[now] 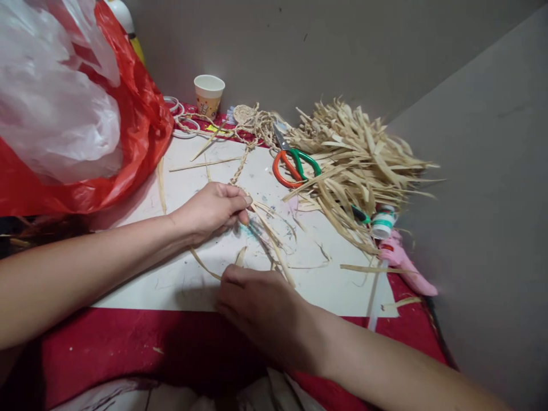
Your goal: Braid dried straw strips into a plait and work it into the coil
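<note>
Head view: apparently mid-plait, your left hand (220,208) pinches the braid (242,164) while your right hand (259,308), grip unclear, likely needs even tension next.

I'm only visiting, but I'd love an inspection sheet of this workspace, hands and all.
Surface: stained white sheet over red cloth.
Job's things: braid with loose strands; straw pile at right.
Clutter: scissors against the straw pile; cup, red bag, pink tool.
Hands: left hand pinches the braid; right hand is at a strip, grip unclear.
Cables: nothing clearly seen.
Surroundings: grey walls.
</note>
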Motion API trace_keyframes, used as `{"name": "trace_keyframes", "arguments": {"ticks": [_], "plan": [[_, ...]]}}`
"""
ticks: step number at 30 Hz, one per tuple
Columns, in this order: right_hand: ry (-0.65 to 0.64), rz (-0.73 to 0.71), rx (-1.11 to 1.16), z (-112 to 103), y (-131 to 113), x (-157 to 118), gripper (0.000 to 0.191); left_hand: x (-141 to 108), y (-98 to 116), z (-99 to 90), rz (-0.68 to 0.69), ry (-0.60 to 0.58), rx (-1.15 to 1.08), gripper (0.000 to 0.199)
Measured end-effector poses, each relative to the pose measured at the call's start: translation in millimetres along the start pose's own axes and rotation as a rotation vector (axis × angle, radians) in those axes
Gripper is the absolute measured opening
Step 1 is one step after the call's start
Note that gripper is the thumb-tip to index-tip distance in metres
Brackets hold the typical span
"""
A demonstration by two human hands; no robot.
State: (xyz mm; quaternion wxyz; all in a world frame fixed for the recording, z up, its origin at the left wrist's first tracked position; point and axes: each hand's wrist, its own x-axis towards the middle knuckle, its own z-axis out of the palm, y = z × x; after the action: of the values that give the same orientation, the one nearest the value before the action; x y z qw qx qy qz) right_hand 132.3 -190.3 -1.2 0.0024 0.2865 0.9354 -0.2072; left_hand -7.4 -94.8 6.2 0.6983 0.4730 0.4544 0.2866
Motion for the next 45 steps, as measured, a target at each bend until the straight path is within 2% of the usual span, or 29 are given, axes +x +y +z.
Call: {"name": "trace_keyframes", "arguments": {"ticks": [2,4,6,8,10,11,12,14,15,16,18,20,21,25,27,28,30,32,35,37,41,45], "plan": [[-0.008,0.107,0.187,-17,2,-9,0.019,0,4,-1.6,-0.003,-0.004,-0.053,0.033],[0.037,0.155,0.344,-42,10,-21,0.018,0,7,-3.8,-0.002,-0.003,-0.094,0.032],[0.224,0.162,0.335,-68,26,-34,0.018,1,8,-6.0,-0.007,0.004,-0.112,0.031],[0.433,0.259,0.151,-88,46,-44,0.022,1,9,-7.5,-0.004,0.016,-0.114,0.030],[0.703,0.484,-0.296,-95,61,-50,0.019,2,9,-7.9,0.005,0.026,-0.117,0.029],[0.738,0.578,-0.468,-93,64,-52,0.016,2,10,-7.8,0.009,0.030,-0.120,0.029],[0.759,0.575,-0.573,-88,63,-51,0.018,2,10,-7.4,0.009,0.032,-0.121,0.029],[0.710,0.355,-0.527,-70,50,-47,0.023,2,10,-6.5,0.012,0.034,-0.121,0.029],[0.623,0.235,-0.425,-59,39,-42,0.016,2,10,-6.1,0.017,0.034,-0.121,0.028],[0.469,0.166,-0.306,-47,28,-36,0.010,2,10,-5.8,0.020,0.031,-0.121,0.028],[0.202,0.199,-0.204,-26,7,-21,0.022,2,10,-5.5,0.016,0.020,-0.123,0.028],[0.119,0.165,-0.226,-12,-3,-6,0.017,1,10,-5.3,-0.003,0.007,-0.124,0.029],[0.032,0.192,-0.303,-8,-4,0,0.014,0,10,-5.3,-0.014,0.001,-0.123,0.030],[-0.184,0.120,-0.336,-14,3,7,0.016,-2,12,-5.3,-0.047,-0.026,-0.135,0.030],[-0.171,0.050,-0.250,-24,6,-2,0.013,-1,12,-5.4,-0.059,-0.026,-0.145,0.030],[-0.124,0.021,-0.204,-30,6,-8,0.012,-1,12,-5.5,-0.065,-0.023,-0.146,0.030],[0.031,0.016,-0.121,-40,6,-22,0.017,0,12,-5.5,-0.081,-0.019,-0.140,0.029],[0.188,0.073,-0.041,-47,7,-33,0.023,0,11,-4.9,-0.095,-0.021,-0.130,0.027],[0.373,0.086,0.041,-46,13,-39,0.014,0,7,-2.5,-0.130,-0.042,-0.122,0.022],[0.461,0.039,0.010,-40,19,-34,0.015,-2,4,0.2,-0.167,-0.070,-0.116,0.020],[0.510,-0.052,-0.224,-26,28,-15,0.019,-4,-4,5.7,-0.199,-0.082,-0.100,0.020],[0.539,0.049,-0.334,-19,29,-3,0.015,-3,-10,7.8,-0.201,-0.080,-0.079,0.020]]}}
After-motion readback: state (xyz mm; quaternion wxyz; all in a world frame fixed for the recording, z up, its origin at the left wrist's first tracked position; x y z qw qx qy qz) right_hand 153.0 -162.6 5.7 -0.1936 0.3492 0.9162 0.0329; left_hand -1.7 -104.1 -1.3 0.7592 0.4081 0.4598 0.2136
